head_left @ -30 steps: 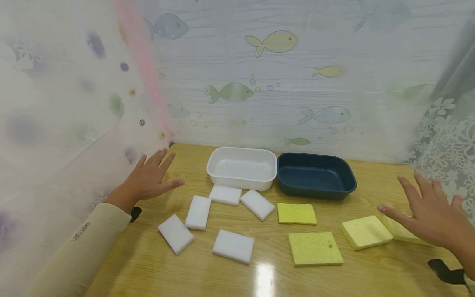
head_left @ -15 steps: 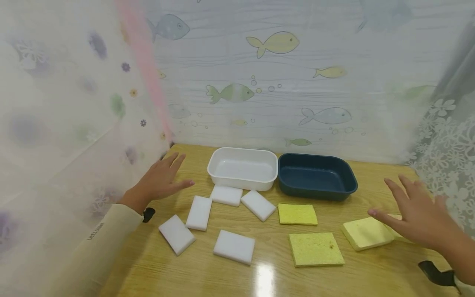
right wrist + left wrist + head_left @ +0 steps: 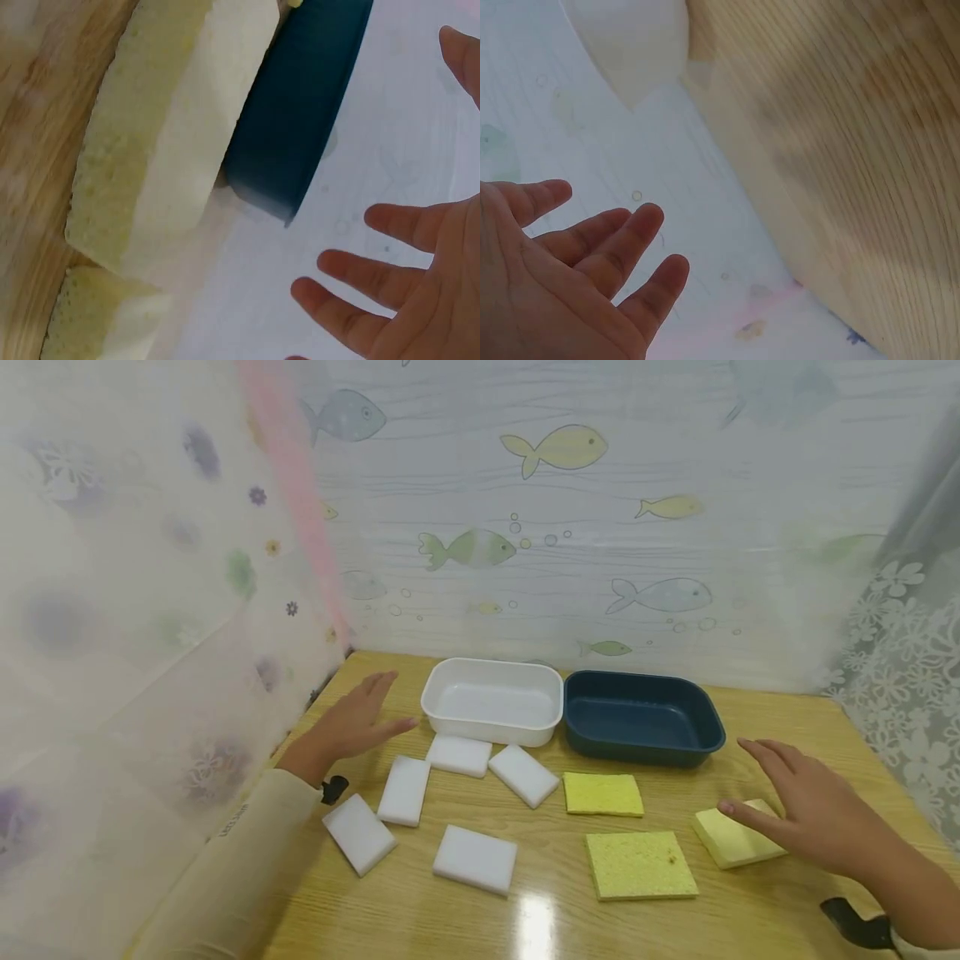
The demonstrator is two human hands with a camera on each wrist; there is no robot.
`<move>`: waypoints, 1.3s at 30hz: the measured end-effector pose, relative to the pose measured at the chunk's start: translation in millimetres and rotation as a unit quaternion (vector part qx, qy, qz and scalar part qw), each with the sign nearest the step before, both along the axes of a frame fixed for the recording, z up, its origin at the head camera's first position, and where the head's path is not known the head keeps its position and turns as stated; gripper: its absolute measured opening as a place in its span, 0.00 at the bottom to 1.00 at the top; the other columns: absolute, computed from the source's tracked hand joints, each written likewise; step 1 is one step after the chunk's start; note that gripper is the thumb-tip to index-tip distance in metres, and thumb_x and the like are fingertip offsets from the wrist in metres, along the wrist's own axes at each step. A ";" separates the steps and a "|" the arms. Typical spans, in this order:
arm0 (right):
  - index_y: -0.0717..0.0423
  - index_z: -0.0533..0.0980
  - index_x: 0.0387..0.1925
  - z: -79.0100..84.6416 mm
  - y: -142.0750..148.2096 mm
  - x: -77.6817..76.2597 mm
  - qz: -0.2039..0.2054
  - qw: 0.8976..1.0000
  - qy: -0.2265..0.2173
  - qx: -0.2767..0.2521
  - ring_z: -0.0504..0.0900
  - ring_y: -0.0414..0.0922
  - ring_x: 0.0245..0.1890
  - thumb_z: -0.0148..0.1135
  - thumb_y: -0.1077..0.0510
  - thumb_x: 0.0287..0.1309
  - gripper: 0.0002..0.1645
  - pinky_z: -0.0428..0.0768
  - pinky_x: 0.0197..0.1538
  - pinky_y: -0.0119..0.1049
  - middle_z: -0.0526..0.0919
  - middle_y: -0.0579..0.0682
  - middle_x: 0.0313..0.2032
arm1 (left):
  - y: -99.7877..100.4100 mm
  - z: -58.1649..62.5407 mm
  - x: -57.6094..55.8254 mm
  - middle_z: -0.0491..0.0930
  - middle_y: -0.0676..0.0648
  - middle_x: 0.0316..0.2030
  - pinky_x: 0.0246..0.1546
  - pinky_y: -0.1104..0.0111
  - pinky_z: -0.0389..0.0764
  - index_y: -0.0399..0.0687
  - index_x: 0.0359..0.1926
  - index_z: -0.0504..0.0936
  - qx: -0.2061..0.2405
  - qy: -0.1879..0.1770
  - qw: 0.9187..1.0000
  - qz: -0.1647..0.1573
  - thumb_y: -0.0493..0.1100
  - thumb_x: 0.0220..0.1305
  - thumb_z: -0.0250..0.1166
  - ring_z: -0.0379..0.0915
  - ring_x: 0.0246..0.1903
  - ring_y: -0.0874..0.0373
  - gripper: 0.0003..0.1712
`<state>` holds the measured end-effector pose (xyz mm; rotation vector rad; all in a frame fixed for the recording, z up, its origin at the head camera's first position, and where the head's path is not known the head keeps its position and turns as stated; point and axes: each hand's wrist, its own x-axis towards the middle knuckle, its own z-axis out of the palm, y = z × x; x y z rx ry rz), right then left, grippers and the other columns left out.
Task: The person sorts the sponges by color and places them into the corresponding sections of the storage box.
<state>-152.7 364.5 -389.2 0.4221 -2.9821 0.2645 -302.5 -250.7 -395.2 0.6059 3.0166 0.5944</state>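
Observation:
My left hand (image 3: pixel 354 723) hovers over the table's left side, just left of the white tray (image 3: pixel 491 731), with fingers extended and nothing held. My right hand (image 3: pixel 813 802) hangs above a thick pale yellow sponge (image 3: pixel 738 839), its fingers spread and holding nothing. In the right wrist view that sponge (image 3: pixel 142 142) lies under the hand, with a second pale sponge (image 3: pixel 97 319) beside it; the head view hides the second one behind the hand. Two thinner yellow sponges (image 3: pixel 603 794) (image 3: pixel 641 866) lie left of the right hand. Several white sponge blocks (image 3: pixel 474 860) lie between the hands.
A dark blue tray (image 3: pixel 643 752) stands against the white one at the back of the wooden table (image 3: pixel 420 918). Behind both hangs a fish-print curtain (image 3: pixel 465 485). Another curtain (image 3: pixel 150 652) borders the left side, and white lace (image 3: pixel 907 643) the right.
Both hands have moved inward: the left to the right toward the white tray, the right to the left and lower, over the thick sponge. The sponges and trays have stayed in place.

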 end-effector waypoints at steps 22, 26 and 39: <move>0.48 0.73 0.68 -22.6 -38.6 10.4 0.097 0.991 -0.033 -0.086 0.77 0.63 0.62 0.73 0.33 0.58 0.43 0.78 0.51 0.68 0.76 0.55 0.65 | 43.2 -9.2 -13.7 0.60 0.40 0.77 0.60 0.47 0.80 0.49 0.81 0.58 0.126 -0.027 0.992 0.000 0.65 0.72 0.63 0.75 0.64 0.42 0.47; 0.46 0.75 0.67 -26.9 -46.7 13.7 0.109 0.989 -0.036 -0.095 0.79 0.61 0.60 0.75 0.31 0.54 0.44 0.80 0.50 0.65 0.78 0.52 0.63 | 47.3 -8.5 -18.8 0.64 0.41 0.75 0.55 0.51 0.84 0.50 0.80 0.61 0.160 -0.045 0.986 0.010 0.62 0.71 0.65 0.78 0.62 0.42 0.45; 0.37 0.77 0.63 -45.4 -59.6 17.5 0.192 0.980 0.043 -0.024 0.81 0.44 0.53 0.73 0.19 0.39 0.51 0.83 0.47 0.48 0.79 0.31 0.57 | 48.4 -2.5 -22.0 0.69 0.37 0.73 0.57 0.52 0.83 0.45 0.79 0.62 0.210 -0.114 0.969 0.061 0.54 0.68 0.71 0.73 0.67 0.40 0.45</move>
